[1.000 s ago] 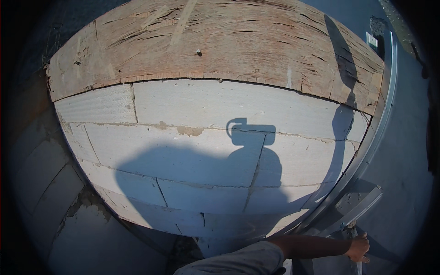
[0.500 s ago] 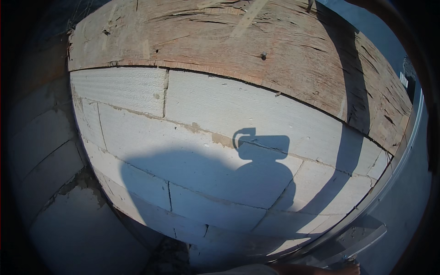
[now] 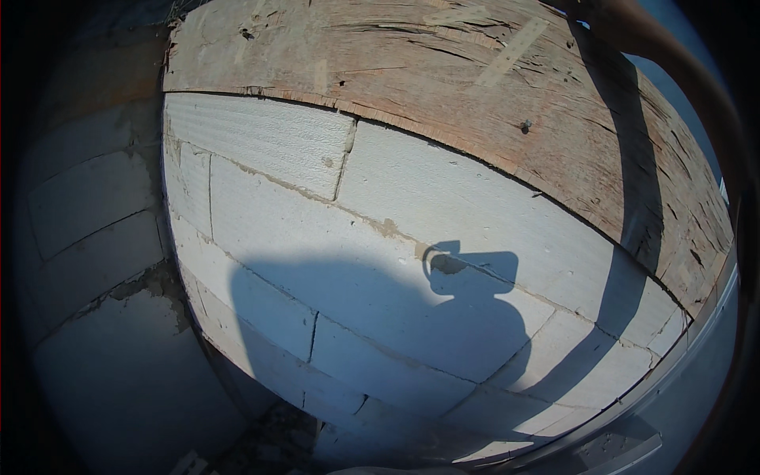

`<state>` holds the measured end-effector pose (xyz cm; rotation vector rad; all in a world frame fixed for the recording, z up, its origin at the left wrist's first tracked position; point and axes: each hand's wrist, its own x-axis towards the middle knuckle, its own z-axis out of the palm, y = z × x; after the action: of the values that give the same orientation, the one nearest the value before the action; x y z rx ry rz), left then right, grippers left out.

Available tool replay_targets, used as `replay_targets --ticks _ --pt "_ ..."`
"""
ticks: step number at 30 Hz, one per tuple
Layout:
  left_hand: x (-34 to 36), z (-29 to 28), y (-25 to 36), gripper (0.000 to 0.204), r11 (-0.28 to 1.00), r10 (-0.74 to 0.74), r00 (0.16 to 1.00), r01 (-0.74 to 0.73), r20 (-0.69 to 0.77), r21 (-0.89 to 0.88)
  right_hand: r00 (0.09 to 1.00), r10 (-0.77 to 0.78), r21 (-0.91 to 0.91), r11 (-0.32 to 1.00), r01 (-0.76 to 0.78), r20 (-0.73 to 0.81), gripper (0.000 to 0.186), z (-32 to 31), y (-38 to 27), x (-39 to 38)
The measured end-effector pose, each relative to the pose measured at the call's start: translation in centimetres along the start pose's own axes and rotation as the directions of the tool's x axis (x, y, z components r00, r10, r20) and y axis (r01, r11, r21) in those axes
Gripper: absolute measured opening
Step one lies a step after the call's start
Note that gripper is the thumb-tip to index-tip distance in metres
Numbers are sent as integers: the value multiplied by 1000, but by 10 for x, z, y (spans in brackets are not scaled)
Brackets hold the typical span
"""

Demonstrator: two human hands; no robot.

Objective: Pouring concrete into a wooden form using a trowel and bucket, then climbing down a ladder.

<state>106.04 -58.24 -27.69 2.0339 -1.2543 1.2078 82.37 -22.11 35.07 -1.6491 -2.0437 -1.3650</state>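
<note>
My right arm [image 3: 701, 87] is raised and curves up along the right rim; its hand lies beyond the upper edge. My left hand does not show. In front of me stands a wall of pale blocks [image 3: 269, 206] with thin mortar joints. Across the top of it runs a worn, splintered plywood board [image 3: 412, 67], and a nail [image 3: 526, 127] sticks out of the board. A dark shadow [image 3: 380, 324] of head and shoulders falls on the blocks, and the narrow shadow of an arm crosses board and wall at the right.
At the left, a shaded block wall [image 3: 103, 206] with rough mortar meets the lit one at a corner. A grey metal-looking piece [image 3: 621, 447] lies low at the right, beside a long pale edge [image 3: 673, 368]. Dark rubble [image 3: 277, 439] shows at the bottom.
The view has shifted and tilted, so wall and board sit further right. My right arm shows more at the upper right. A skin-toned shape at the lower edge has left the view.
</note>
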Motion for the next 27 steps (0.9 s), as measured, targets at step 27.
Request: replay_targets --ticks 27 --pt "-9 14 7 28 999 36 999 -36 -4 -14 989 48 153 988 -26 -142 64 -5 -18 23"
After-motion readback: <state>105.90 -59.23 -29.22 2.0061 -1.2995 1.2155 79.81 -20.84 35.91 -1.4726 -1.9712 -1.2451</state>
